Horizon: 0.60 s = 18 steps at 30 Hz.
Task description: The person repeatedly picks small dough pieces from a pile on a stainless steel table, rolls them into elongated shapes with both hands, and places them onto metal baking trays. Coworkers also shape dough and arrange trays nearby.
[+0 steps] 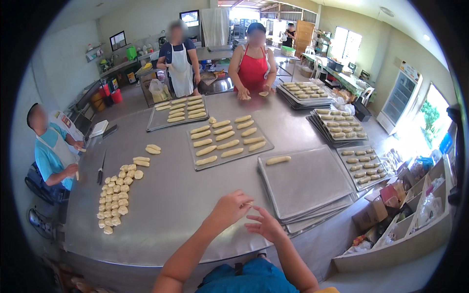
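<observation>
Head view shows me both bare hands over the near edge of the metal table (171,222), just left of a bare-topped tray (312,190). My left hand (232,208) has its fingers drawn together at the tips, where a pale bit (249,203) shows; it could be a scrap of dough, but it is too small for me to tell. My right hand (266,225) is half open, fingers spread and palm turned inward, with nothing visible in its hold; I cannot tell whether its fingertips touch the bit. One dough log (278,160) lies at the far left of that tray, probably set near the edge to leave room for rows. Farther off, the middle tray (221,161) carries logs spaced apart, I judge so they don't stick together. Dough balls (113,198) sit clustered at the left, likely to keep the centre free for handwork, and the knife (100,171) lies beyond them, beside the left edge, presumably out of the way.
</observation>
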{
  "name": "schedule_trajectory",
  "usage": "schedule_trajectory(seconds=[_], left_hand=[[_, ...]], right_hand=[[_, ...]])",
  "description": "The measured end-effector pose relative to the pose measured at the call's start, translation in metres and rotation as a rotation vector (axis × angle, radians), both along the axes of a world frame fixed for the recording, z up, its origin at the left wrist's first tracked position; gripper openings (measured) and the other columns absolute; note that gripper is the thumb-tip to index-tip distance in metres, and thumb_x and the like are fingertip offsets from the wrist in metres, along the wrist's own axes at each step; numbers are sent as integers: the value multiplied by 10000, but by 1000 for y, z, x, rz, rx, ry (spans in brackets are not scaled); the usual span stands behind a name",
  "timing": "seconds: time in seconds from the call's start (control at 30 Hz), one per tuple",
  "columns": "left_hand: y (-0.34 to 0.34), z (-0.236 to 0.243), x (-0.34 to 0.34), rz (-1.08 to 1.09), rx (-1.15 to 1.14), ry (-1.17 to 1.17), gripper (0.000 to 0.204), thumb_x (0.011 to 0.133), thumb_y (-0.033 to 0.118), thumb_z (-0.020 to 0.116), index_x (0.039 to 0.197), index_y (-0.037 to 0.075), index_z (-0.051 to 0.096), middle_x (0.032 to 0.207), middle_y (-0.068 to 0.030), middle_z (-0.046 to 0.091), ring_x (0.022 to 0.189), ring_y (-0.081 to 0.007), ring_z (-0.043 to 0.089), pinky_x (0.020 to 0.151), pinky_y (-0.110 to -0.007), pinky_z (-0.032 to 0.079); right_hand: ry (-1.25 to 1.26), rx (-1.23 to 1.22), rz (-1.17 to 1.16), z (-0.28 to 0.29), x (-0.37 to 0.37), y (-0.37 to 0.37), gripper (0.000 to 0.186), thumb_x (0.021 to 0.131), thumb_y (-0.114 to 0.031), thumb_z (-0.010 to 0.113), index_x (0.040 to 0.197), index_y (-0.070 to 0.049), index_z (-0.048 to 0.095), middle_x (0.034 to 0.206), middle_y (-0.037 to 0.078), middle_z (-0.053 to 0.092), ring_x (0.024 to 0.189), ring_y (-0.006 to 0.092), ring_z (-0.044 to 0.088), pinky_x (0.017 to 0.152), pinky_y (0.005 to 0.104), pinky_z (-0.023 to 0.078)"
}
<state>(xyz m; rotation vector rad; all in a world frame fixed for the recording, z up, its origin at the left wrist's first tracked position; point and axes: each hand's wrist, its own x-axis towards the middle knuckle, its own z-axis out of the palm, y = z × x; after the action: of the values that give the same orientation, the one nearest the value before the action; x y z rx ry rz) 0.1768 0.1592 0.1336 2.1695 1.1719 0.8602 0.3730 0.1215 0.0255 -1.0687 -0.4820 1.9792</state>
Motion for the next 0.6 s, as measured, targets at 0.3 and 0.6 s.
schedule_trajectory(seconds=[0.3,0.6], left_hand=[[106,-32,103,117,-397,-500,151,866,33,745,1016,20,725,953,-60,706,853,-132,688,743,-258,551],[163,-124,163,270,-61,-376,203,847,-2,705,1044,49,700,964,-81,677,921,-209,670,811,-319,545]], right_hand=[[-255,403,-159,29,161,147,213,974,-122,639,1138,14,644,1052,86,676,936,188,674,828,315,581],[-936,856,140,-3,219,232,289,880,-69,710,1166,-50,674,1066,66,700,957,185,673,847,329,539]])
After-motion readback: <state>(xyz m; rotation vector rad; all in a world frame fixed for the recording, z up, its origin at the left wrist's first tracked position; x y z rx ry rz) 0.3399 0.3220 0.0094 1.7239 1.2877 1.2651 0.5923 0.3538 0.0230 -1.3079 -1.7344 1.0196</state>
